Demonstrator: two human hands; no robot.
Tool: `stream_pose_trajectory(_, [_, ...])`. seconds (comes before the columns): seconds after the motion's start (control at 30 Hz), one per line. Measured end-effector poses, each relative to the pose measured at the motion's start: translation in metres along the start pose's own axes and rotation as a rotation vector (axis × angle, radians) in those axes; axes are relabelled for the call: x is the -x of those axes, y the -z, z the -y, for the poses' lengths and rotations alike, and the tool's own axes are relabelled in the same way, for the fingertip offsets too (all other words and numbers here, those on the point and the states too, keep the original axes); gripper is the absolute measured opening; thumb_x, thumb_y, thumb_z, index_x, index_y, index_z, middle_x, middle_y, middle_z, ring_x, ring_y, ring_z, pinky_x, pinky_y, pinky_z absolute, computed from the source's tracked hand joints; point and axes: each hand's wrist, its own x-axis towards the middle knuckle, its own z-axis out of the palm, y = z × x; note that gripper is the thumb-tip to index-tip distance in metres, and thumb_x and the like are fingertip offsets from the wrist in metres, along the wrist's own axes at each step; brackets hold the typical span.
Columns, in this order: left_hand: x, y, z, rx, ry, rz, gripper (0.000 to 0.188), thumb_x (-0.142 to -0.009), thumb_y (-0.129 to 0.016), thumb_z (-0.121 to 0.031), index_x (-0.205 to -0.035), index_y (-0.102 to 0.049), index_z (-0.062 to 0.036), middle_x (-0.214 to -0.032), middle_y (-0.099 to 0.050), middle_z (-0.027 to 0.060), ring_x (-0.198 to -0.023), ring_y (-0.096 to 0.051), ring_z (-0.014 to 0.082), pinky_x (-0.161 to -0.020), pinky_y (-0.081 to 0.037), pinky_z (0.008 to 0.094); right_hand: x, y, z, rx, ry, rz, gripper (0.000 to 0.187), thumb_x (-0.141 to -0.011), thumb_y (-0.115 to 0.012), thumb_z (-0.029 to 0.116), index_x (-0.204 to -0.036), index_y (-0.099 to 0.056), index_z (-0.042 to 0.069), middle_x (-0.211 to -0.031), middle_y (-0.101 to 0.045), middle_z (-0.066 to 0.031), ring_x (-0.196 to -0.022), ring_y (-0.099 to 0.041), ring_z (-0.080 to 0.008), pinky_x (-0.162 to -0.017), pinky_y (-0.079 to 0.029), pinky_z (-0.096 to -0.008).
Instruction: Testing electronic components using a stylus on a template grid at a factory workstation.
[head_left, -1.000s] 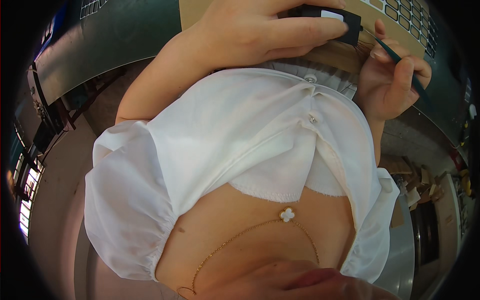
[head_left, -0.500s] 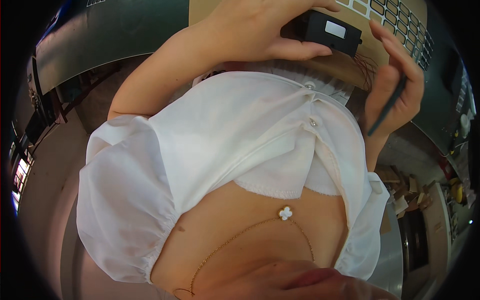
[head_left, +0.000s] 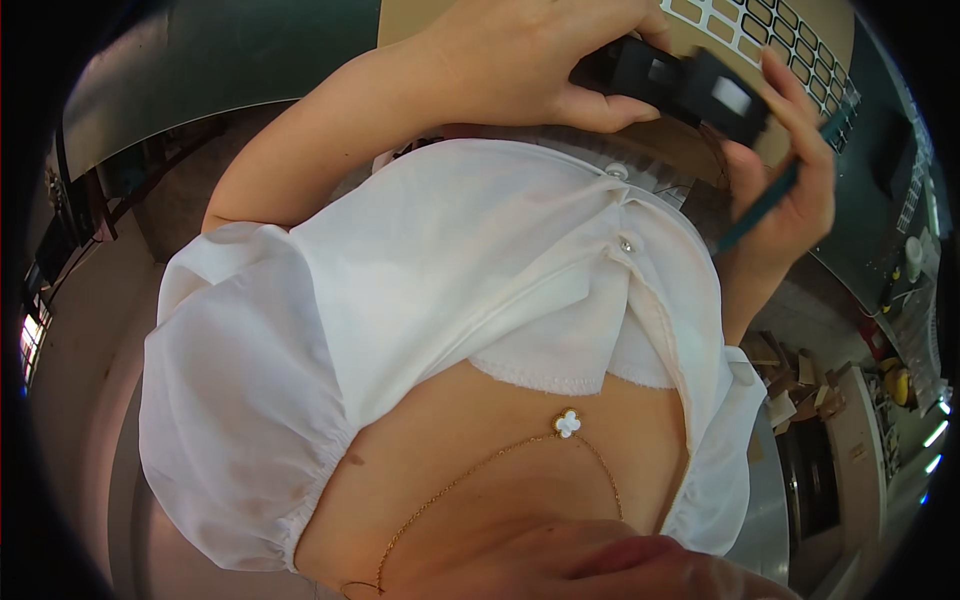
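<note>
The black box (head_left: 690, 85) sits at the top of the view, just above the white blouse (head_left: 430, 300), and every other place here is told from it. The left hand (head_left: 520, 60) grips its left end, fingers curled over the top edge and thumb pressed under it. The right hand (head_left: 790, 190), to the right of the box, has swung in since a moment ago: its fingers (head_left: 790, 100) now touch the box's right end by the pale label, where earlier they hung apart from it, and the box has tilted down to the right. A green pen (head_left: 775, 195) stays pinched between those fingers and the palm, its tip pointing down and away from the box. By my reading both hands now share the load, so the box is being turned or steadied (the pen makes that grip awkward). Behind the box lies a brown board (head_left: 420, 20) with a grid of dark slots (head_left: 790, 30). Below and right of it, well apart, a cluttered worktop (head_left: 900, 330) shows bottles and scraps. The blouse hides everything beneath the box.
</note>
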Motion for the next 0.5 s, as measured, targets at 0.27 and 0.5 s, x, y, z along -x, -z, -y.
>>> stream_pose_trajectory(0.27, [-0.01,0.002,-0.005,0.068,-0.074,-0.045,0.025,-0.071,-0.059,-0.016,-0.091,-0.053,-0.0027,-0.093,-0.052,0.011,-0.083,-0.05,0.023,-0.075,-0.04,0.0296,0.041,0.204,0.01,0.948,0.161,-0.84,0.019,-0.086,-0.05,0.015,-0.091,-0.047,-0.004,-0.076,-0.059,-0.016,-0.067,-0.061,-0.0203,-0.064,-0.052,-0.0273])
stream_pose_trajectory(0.5, [-0.006,0.006,-0.006,0.114,-0.14,-0.061,0.025,-0.071,-0.059,-0.016,-0.09,-0.053,-0.0028,-0.092,-0.052,0.0109,-0.082,-0.05,0.0229,-0.075,-0.04,0.0295,0.061,0.242,0.02,1.326,0.071,-0.548,0.021,-0.08,-0.058,0.009,-0.099,-0.052,0.001,-0.092,-0.059,-0.0126,-0.076,-0.06,-0.0186,-0.068,-0.048,-0.026])
